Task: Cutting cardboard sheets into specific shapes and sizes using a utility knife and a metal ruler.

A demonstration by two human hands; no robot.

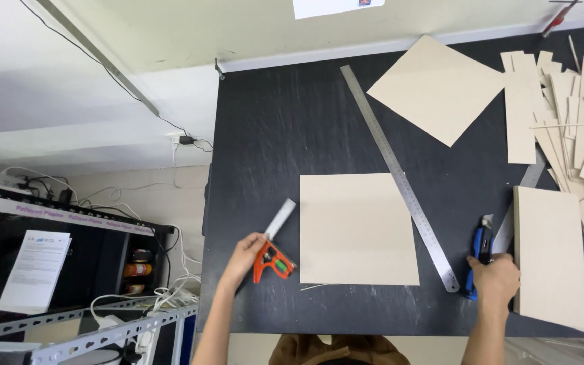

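Plainly, the left hand [243, 257] was closed on the orange head of a combination square [273, 251], whose short steel blade pointed up and to the right, just beside the left edge of the square board [358, 228] lying flat in the middle of the dark surface [272, 122]. The right hand [496, 280] was laid over the near end of a blue utility knife [481, 253], close against the left edge of a thick rectangular panel [550, 257]; whether the fingers were fully wrapped around the handle could not be told.

The chief risk was judged to lie with the knife — if the blade was out, which could not be seen, a slip of the hand toward the tip could have cut a finger or scored the panel beside it. The long steel ruler [400, 177] lay diagonally between board and knife, its near end close to the right hand, so a sweep leftward could have knocked it and shifted the board. The square was held near the surface's left edge, and a careless pull outward could have sent it off onto the shelving and cables below.

Open room was seen above the board and at the upper left of the surface — the right side was crowded by loose strips [576, 108] and a tilted sheet [437, 88].
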